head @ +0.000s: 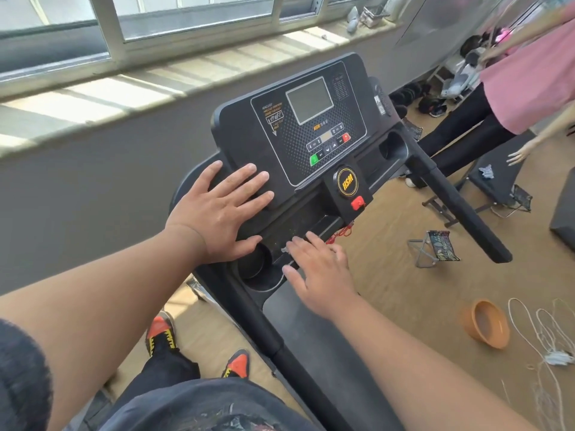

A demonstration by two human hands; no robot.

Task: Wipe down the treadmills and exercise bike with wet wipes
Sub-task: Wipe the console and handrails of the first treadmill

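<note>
A black treadmill stands beside a grey wall under a long window sill, its console tilted up toward the camera. The left hand lies flat on the console's left edge, fingers spread and straight, thumb beside the left cup holder; its grip is open, holding nothing. The right hand presses down on the shallow tray below the console with fingers extended, and a small scrap of pale wet wipe shows at its fingertips, mostly hidden under the hand. Whether the fingers pinch the wipe or only press it cannot be told.

The console carries one grey screen, one green button, a red button and a red safety clip with a red cord hanging below it. Two cup holders show, one on each side; the right cup holder looks dark inside, its contents unreadable.

On the brown floor to the right lie one orange bowl, tipped on its side, one small folding stool, and loops of white cord. A second person in a pink top stands at the upper right near another black machine. Two orange-and-black shoes are on the floor left of the treadmill frame.
</note>
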